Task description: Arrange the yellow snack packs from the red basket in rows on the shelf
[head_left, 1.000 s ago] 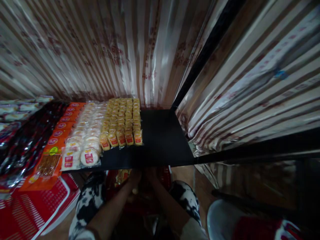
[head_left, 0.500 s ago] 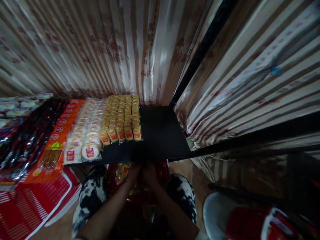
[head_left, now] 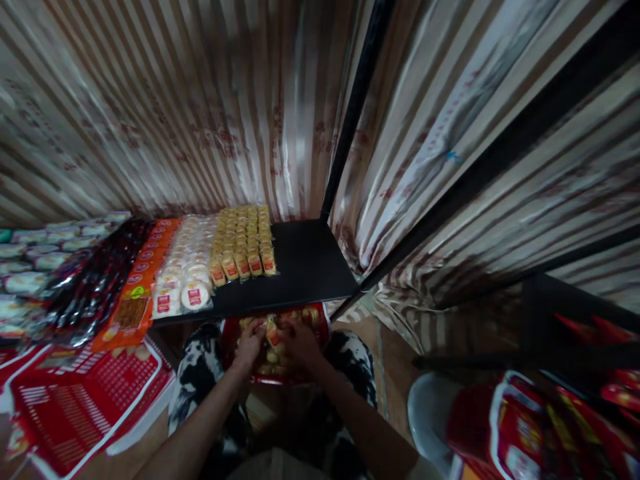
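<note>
Both my hands are down in a red basket (head_left: 320,319) of small yellow snack packets that rests on my lap. My left hand (head_left: 249,345) and my right hand (head_left: 299,341) have their fingers closed around a small yellow packet with a red label (head_left: 273,335) held between them. Just above the basket is a black shelf (head_left: 305,267). On it lie rows of the same yellow packets (head_left: 245,243), with the right half of the shelf bare.
Left of the yellow rows lie white round cakes (head_left: 187,270), orange packs (head_left: 137,287), dark red-black packs (head_left: 95,280) and pale packs (head_left: 30,260). A red crate (head_left: 80,407) sits lower left. Striped foil curtains back the shelf. A white stool (head_left: 430,417) and red bags (head_left: 525,427) are right.
My view has tilted down and drawn back, so the basket on my lap shows. My hands have come up together with a yellow packet between them.
</note>
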`<state>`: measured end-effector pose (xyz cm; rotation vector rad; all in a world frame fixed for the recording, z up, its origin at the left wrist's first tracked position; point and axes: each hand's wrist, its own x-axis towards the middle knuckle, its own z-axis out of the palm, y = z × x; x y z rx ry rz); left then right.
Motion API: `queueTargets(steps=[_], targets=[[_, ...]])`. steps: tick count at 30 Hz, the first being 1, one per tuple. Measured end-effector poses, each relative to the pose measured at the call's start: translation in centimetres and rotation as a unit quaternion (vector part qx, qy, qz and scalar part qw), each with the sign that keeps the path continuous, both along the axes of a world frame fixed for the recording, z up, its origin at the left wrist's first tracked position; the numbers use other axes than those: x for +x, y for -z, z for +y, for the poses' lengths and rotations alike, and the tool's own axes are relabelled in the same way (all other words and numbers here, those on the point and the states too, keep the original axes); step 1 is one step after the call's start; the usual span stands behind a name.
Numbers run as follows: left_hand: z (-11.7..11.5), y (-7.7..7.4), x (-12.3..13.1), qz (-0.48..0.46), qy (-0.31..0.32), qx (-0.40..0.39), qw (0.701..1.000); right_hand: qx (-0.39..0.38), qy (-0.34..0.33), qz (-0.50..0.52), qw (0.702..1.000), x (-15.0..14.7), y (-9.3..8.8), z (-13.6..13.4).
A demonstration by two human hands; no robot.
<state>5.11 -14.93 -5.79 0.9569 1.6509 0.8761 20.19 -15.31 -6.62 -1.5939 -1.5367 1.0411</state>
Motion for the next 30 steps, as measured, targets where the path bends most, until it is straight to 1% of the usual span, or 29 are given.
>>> queueTargets(steps=[4, 6, 8, 10, 12, 14, 16, 18, 21, 24, 27, 30], targets=[[0.6, -3.4, 0.3, -0.076, 0.039, 0.025, 0.996, -0.011, -0.065, 0.099, 0.993, 0.9, -1.3, -0.2], [1.2, -5.0, 0.9, -0.093, 0.063, 0.046, 0.993, -0.015, -0.097, 0.166, 0.981, 1.1, -1.9, -0.1], [2.1, -6.2, 1.6, -0.1, 0.081, 0.063, 0.99, -0.005, -0.105, 0.208, 0.972, 1.5, -2.5, 0.4], [3.3, -7.1, 2.5, -0.098, 0.088, 0.083, 0.988, 0.027, -0.074, 0.191, 0.978, 2.1, -3.4, 1.3], [4.7, -7.9, 3.6, -0.076, 0.086, 0.109, 0.987, 0.067, -0.022, 0.127, 0.989, 3.0, -4.4, 2.6], [6.3, -8.6, 4.8, -0.04, 0.073, 0.133, 0.988, 0.096, 0.03, 0.065, 0.993, 3.9, -5.5, 4.2], [7.8, -9.3, 6.2, 0.0, 0.053, 0.15, 0.987, 0.103, 0.057, 0.042, 0.992, 4.5, -6.4, 6.0], [9.2, -9.9, 7.6, 0.038, 0.036, 0.171, 0.984, 0.1, 0.07, 0.046, 0.991, 5.0, -6.9, 8.0], [11.1, -10.3, 9.7, 0.089, 0.04, 0.198, 0.975, 0.108, 0.111, 0.044, 0.987, 5.5, -7.0, 11.5], [13.5, -9.9, 11.5, 0.105, 0.049, 0.179, 0.977, 0.122, 0.151, 0.032, 0.981, 5.9, -6.3, 15.3], [16.5, -8.8, 12.7, 0.061, 0.037, 0.128, 0.989, 0.12, 0.154, 0.03, 0.98, 6.0, -5.2, 19.2], [19.8, -7.7, 13.5, 0.008, 0.026, 0.119, 0.993, 0.116, 0.153, 0.025, 0.981, 5.9, -4.1, 23.0]])
